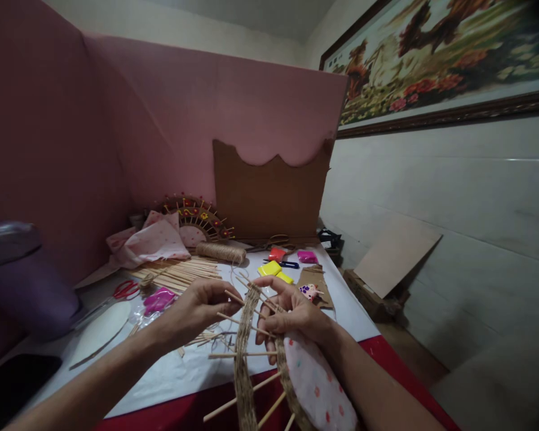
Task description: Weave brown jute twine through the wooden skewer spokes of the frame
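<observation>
A half-round, fan-shaped craft piece is held up in front of me, with a white dotted fabric centre (317, 383), thin wooden sticks (224, 355) spreading from it and a braided twine band (244, 353) running across them. My right hand (296, 317) grips the piece by its inner twine edge and stick bases, thumb on top. My left hand (202, 311) is closed at the outer side of the band, its fingertips pinching near the end of one stick. The exact contact of those fingertips is partly hidden.
Behind the hands lie a twine roll (221, 252), a bundle of sticks (179, 270), red-handled scissors (126, 290), yellow packets (270, 269) and a magenta packet (159, 300). A finished-looking decorated fan (193, 215) leans at the back. A purple container (27, 287) stands left.
</observation>
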`<state>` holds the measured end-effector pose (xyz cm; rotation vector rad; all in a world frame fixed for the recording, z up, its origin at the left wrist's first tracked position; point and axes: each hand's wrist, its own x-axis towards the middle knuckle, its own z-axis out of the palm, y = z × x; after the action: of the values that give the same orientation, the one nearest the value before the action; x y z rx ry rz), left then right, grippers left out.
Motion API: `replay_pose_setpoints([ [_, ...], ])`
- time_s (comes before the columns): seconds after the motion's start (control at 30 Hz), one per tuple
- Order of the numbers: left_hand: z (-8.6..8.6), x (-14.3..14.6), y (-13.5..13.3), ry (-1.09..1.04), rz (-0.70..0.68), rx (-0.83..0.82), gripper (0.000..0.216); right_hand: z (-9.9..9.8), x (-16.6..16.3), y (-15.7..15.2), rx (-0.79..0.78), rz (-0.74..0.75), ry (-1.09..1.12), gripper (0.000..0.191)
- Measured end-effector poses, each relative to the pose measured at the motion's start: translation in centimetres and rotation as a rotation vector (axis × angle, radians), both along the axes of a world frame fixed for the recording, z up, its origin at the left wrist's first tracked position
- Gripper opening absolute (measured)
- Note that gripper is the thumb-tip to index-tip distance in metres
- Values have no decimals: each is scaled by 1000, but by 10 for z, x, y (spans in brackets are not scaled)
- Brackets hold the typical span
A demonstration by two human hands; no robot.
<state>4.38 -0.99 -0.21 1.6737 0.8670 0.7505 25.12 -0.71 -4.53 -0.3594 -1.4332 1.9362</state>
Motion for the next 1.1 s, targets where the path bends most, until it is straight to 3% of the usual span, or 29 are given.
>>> replay_pose_setpoints([
  [0.17, -4, 8, -6, -93, 73, -55, 16, 0, -1, 0, 9, 0, 31, 65],
  [0.53, -28, 6, -14, -200, 324, 2, 22, 0, -1, -1, -5, -30, 1, 60],
  [0.87, -38, -13, -12, -369, 285, -197, 21, -6, -6, -1, -4, -39, -83, 63],
  [0.97, -37, -13, -12, -399, 329, -160, 26, -7, -6, -1, -2, -61, -107, 63],
  [1.1, -33, -13, -18, -328, 431, 15, 23, -9, -6, 0, -24, -77, -122, 65],
])
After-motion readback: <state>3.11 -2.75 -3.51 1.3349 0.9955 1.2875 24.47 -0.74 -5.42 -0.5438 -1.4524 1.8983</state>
